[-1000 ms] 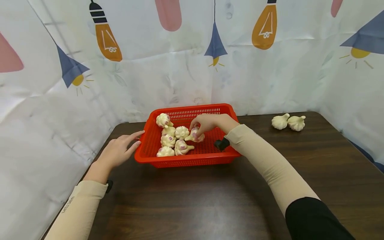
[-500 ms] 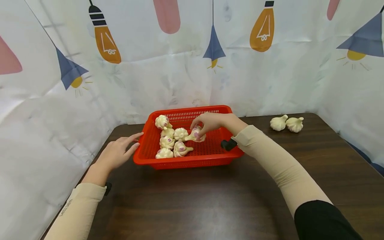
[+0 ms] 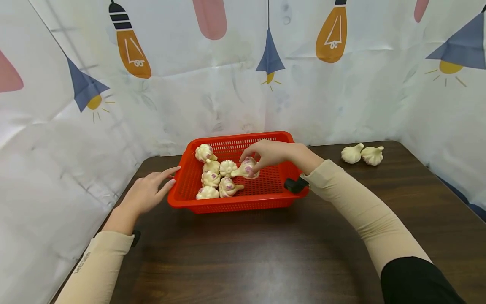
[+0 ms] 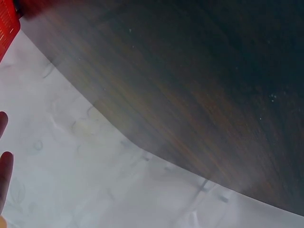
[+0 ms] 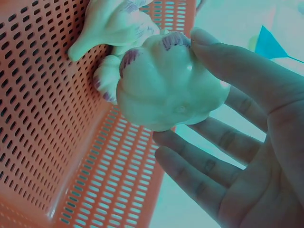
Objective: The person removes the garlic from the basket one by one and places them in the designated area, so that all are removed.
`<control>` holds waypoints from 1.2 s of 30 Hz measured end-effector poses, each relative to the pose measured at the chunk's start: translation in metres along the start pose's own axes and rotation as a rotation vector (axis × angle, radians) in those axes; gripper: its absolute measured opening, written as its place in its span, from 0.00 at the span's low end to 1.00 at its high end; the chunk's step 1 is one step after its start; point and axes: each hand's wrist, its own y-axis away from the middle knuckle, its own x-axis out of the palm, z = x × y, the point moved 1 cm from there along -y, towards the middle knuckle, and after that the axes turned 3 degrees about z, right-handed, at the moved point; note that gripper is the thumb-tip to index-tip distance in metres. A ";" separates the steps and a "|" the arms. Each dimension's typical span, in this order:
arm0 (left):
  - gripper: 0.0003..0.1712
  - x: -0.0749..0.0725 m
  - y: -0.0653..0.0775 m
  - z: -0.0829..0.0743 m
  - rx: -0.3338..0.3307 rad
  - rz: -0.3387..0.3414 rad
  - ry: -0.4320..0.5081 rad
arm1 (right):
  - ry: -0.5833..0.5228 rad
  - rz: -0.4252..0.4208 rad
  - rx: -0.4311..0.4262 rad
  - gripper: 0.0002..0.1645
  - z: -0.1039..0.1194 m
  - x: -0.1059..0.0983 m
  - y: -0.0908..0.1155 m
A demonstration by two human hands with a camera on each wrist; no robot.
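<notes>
A red plastic basket (image 3: pixel 235 204) with slotted walls stands on the table. Inside it, my right hand (image 3: pixel 268 153) pinches a garlic bulb (image 3: pixel 247 167) between thumb and fingers, its stem pointing left. The right wrist view has this garlic bulb (image 5: pixel 168 85) close up, the thumb on one side and the fingers spread beneath. Several other garlic bulbs (image 3: pixel 211 179) are grouped in the basket's left half. My left hand (image 3: pixel 146 192) is at the basket's left rim, fingers loosely extended with the fingertips right at the edge. Only its fingertips (image 4: pixel 4 171) show in the left wrist view.
Two more garlic bulbs, a left one (image 3: pixel 352 153) and a right one (image 3: pixel 373 156), lie side by side at the table's back right. The dark wooden table (image 3: pixel 228 261) meets a white patterned curtain (image 3: pixel 171 109) behind and on the left.
My right wrist and forearm have shifted to the right, and more of the pinched garlic bulb shows, slightly raised. My left hand keeps its place at the rim.
</notes>
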 end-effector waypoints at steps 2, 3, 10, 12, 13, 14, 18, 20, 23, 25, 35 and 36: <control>0.29 0.000 0.000 0.000 -0.001 0.001 -0.001 | 0.003 -0.013 -0.007 0.30 0.000 -0.001 0.002; 0.29 0.000 0.000 0.000 0.000 0.001 -0.002 | 0.006 -0.020 -0.014 0.29 0.000 -0.001 0.003; 0.29 0.000 0.000 -0.001 0.019 -0.016 -0.002 | 0.010 -0.065 -0.039 0.29 0.006 -0.005 0.015; 0.29 -0.001 -0.001 -0.001 0.028 -0.028 -0.004 | 0.012 -0.079 -0.048 0.29 0.008 -0.006 0.020; 0.28 -0.001 -0.001 -0.001 0.031 -0.033 -0.004 | 0.009 -0.085 -0.049 0.29 0.008 -0.006 0.022; 0.28 -0.001 -0.001 -0.001 0.035 -0.035 -0.003 | 0.009 -0.094 -0.052 0.29 0.009 -0.007 0.025; 0.28 -0.002 0.000 -0.002 0.032 -0.027 -0.003 | 0.001 -0.134 -0.059 0.29 0.011 -0.008 0.034; 0.28 -0.002 0.000 -0.002 0.031 -0.022 -0.002 | 0.003 -0.156 -0.064 0.28 0.010 -0.009 0.038; 0.28 -0.002 0.001 -0.002 0.032 -0.021 -0.004 | 0.008 -0.180 -0.080 0.28 0.010 -0.010 0.043; 0.28 -0.002 0.001 -0.001 0.035 -0.024 -0.003 | 0.004 -0.190 -0.089 0.28 0.010 -0.010 0.047; 0.28 -0.001 0.001 -0.001 0.039 -0.026 -0.011 | -0.057 -0.296 -0.107 0.31 -0.003 -0.001 0.066; 0.28 -0.001 0.001 -0.001 0.040 -0.025 -0.010 | -0.056 -0.314 -0.115 0.31 -0.004 0.000 0.068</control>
